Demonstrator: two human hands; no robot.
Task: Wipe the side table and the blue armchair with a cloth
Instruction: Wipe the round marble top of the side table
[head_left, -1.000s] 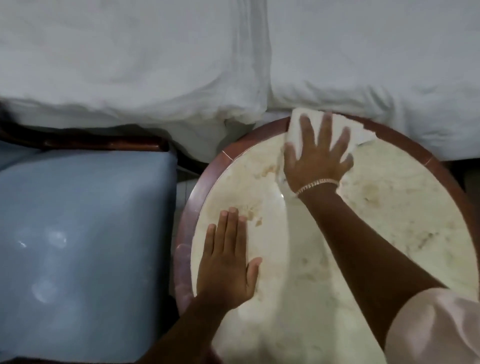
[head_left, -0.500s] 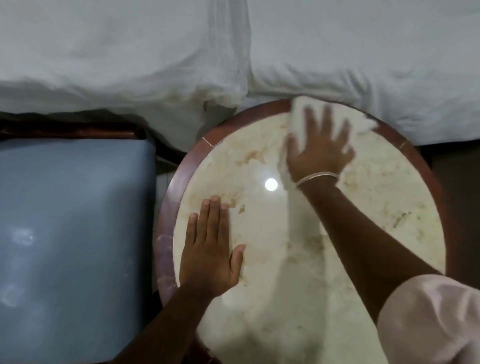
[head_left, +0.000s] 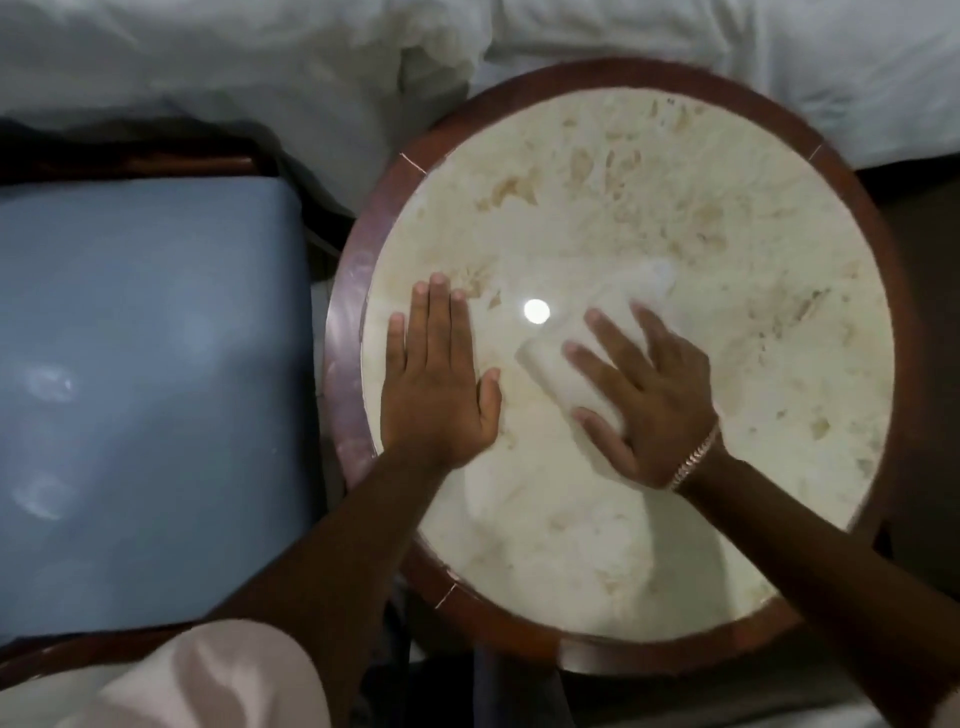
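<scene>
The round side table (head_left: 727, 223) has a cream marble top and a dark red wooden rim. My right hand (head_left: 649, 400) lies flat with spread fingers on a white cloth (head_left: 558, 371), pressing it to the middle of the top. The cloth is blurred and partly hidden under the hand. My left hand (head_left: 439, 379) rests flat on the marble near the left rim, fingers together, holding nothing. The blue armchair (head_left: 145, 374) seat is to the left of the table.
White bedding (head_left: 260, 67) runs along the far side, touching the table's back edge. A dark wooden chair frame (head_left: 130, 161) borders the blue seat. A bright light reflection (head_left: 536, 311) shows on the marble between my hands.
My right hand has pulled the cloth from the table's far edge back toward the middle. The left hand stays flat in place. The view has shifted so the whole table shows.
</scene>
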